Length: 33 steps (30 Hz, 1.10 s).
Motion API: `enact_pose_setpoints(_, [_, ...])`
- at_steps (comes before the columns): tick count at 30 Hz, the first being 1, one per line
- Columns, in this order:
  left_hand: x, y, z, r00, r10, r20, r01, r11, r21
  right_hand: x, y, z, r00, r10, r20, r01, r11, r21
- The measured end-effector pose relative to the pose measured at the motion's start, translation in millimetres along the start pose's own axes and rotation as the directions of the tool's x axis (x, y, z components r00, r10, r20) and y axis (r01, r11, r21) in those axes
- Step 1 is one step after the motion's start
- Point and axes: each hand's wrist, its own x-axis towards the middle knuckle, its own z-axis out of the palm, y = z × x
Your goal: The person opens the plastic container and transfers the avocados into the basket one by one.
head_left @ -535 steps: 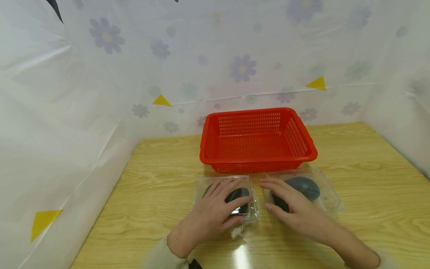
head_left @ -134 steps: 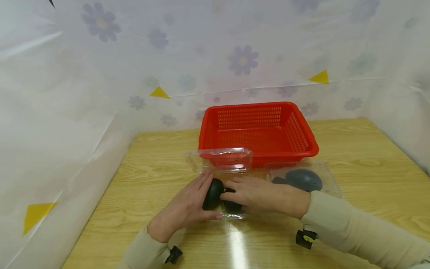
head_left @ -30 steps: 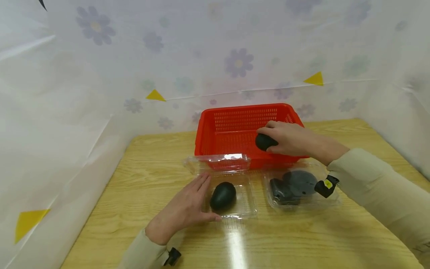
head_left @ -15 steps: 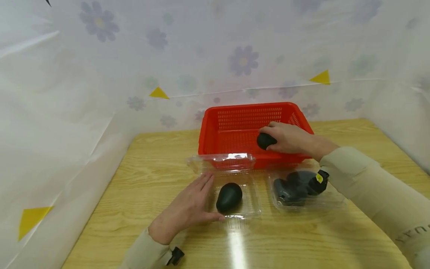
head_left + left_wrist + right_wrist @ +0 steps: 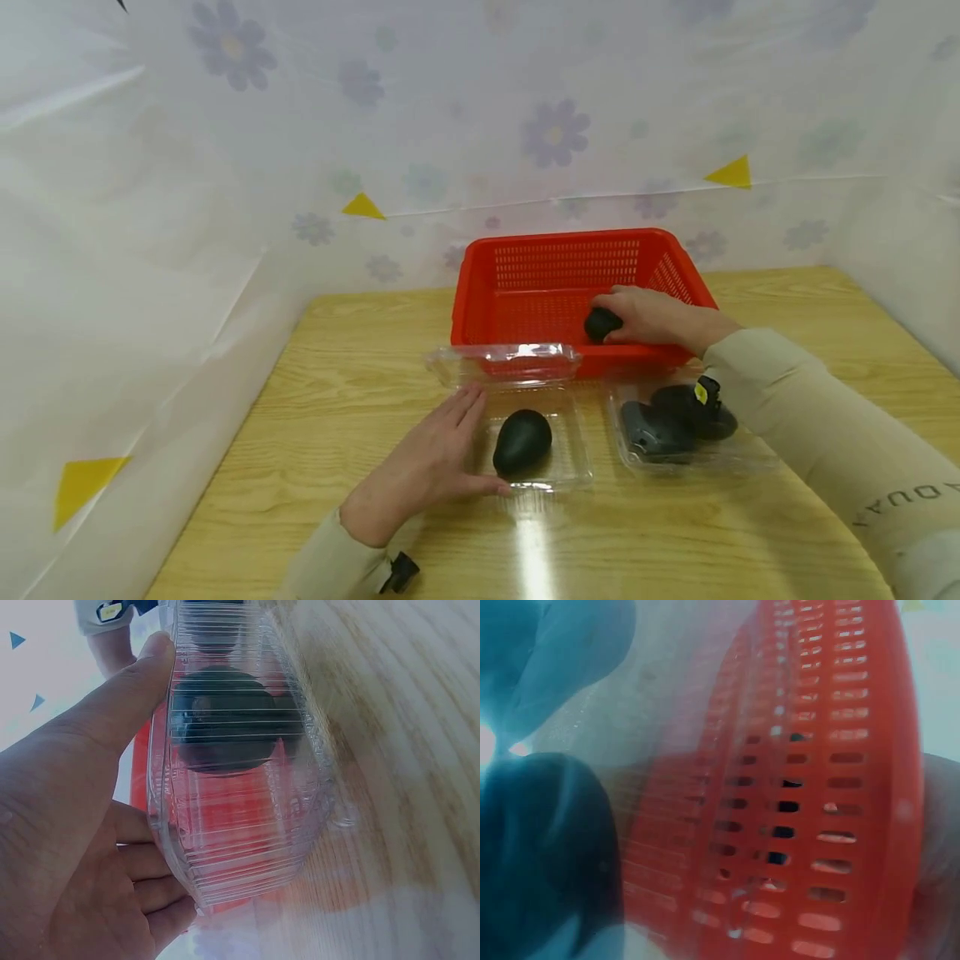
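Note:
My right hand (image 5: pixel 637 315) grips a dark green avocado (image 5: pixel 602 325), low inside the red slotted basket (image 5: pixel 585 357) near its front wall. In the right wrist view the basket wall (image 5: pixel 889 825) stands in front of that hand. A second avocado (image 5: pixel 522 442) lies in the open clear plastic container (image 5: pixel 570 467) in front of the basket. My left hand (image 5: pixel 427 462) holds this container at its left end, thumb at the near rim and fingers along the far side. In the left wrist view the thumb presses the rim of the ribbed container (image 5: pixel 247 862).
The container's raised lid (image 5: pixel 510 364) leans back in front of the basket. To the right sits another clear container (image 5: pixel 750 458) with dark rounded items, partly under the right sleeve (image 5: pixel 787 392). All stand on a wooden table (image 5: pixel 337 392) before a flowered sheet.
Since the earliest frames the left container's lid was opened and my right hand took one avocado across to the basket. Over the last second that hand has sunk lower into the basket.

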Motion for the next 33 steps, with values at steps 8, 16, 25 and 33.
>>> enact_pose_setpoints(8, [1.8,-0.5,1.0,1.000,0.007,0.002,-0.007,1.000,-0.002,2,6,3.6,1.000,0.002,0.007,-0.003,1.000,0.028])
enact_pose_setpoints(16, [4.6,-3.5,1.6,1.000,-0.006,0.008,0.006,1.000,-0.004,-11,2,-6.5,0.998,-0.024,-0.061,0.023,1.000,-0.011])
enact_pose_setpoints(25, [10.8,-9.9,0.4,1.000,-0.007,0.014,0.007,1.000,-0.021,-36,-3,-13.8,0.978,-0.103,-0.179,0.093,0.994,-0.063])
enact_pose_setpoints(33, [11.3,-15.5,2.8,1.000,0.002,0.003,-0.002,1.000,-0.015,-57,-20,-15.2,0.934,-0.235,-0.270,0.205,0.969,-0.136])
